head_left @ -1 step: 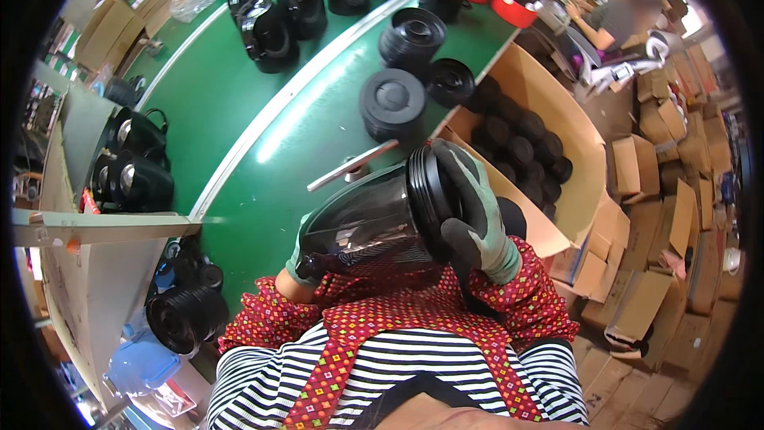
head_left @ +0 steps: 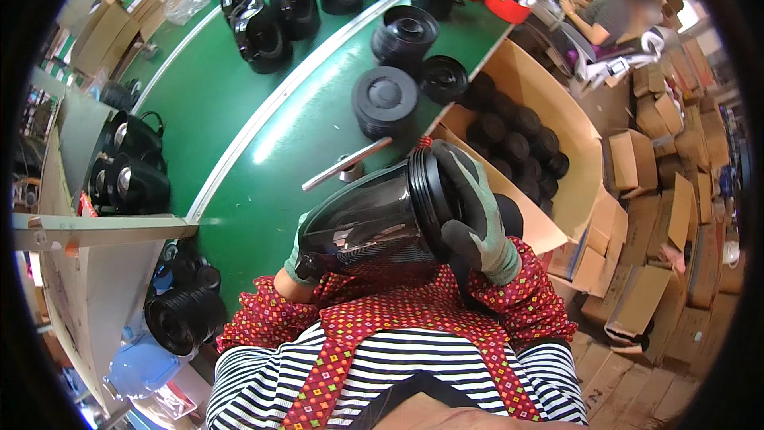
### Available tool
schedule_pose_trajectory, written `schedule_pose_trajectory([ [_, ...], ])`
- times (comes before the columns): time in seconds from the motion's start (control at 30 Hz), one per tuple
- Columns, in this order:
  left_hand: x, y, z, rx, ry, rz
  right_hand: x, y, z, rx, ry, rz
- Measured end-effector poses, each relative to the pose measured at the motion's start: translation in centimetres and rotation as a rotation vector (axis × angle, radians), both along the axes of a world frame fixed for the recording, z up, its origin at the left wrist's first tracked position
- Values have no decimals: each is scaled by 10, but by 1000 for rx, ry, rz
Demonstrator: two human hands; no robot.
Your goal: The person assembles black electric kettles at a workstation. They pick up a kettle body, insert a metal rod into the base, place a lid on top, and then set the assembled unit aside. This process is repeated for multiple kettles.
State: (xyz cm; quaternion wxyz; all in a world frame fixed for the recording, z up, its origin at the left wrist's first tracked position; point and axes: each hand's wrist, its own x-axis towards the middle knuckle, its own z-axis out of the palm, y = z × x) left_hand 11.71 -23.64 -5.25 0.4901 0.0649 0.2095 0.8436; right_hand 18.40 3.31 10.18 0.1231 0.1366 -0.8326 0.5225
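A dark, see-through plastic container lies on its side before my chest, its wide end to the right. A black ridged lid sits at that end. My right hand, in a grey-green glove with dark fingertips, is closed over the lid, thumb below and fingers above. My left hand, gloved too, supports the narrow end; most of its fingers are hidden behind the container. Just beyond, a metal bar tool stands on the green table. Stacked black lids are past it.
An open cardboard box of round black parts stands at the right. Several glossy black containers line the far table. A pale rail crosses the tabletop. Black rings are at lower left. Another person sits at far right.
The view has shifted slightly, so the table and its things appear a little further left. Both hands keep the same hold on the container and lid.
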Motion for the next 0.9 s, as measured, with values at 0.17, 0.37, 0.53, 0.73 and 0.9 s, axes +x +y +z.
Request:
schedule_pose_trajectory([
  [0.17,5,29,9,-163,502,-29,40,14,7,-2,-6,-50],
  [0.37,5,27,-6,-91,249,-214,67,28,11,55,67,-91],
  [0.53,2,55,-57,-124,991,-266,67,32,15,158,316,14],
  [0.73,12,40,57,-161,631,-324,80,28,41,264,398,106],
  [0.9,4,28,28,-373,847,-62,81,36,23,158,219,-43],
])
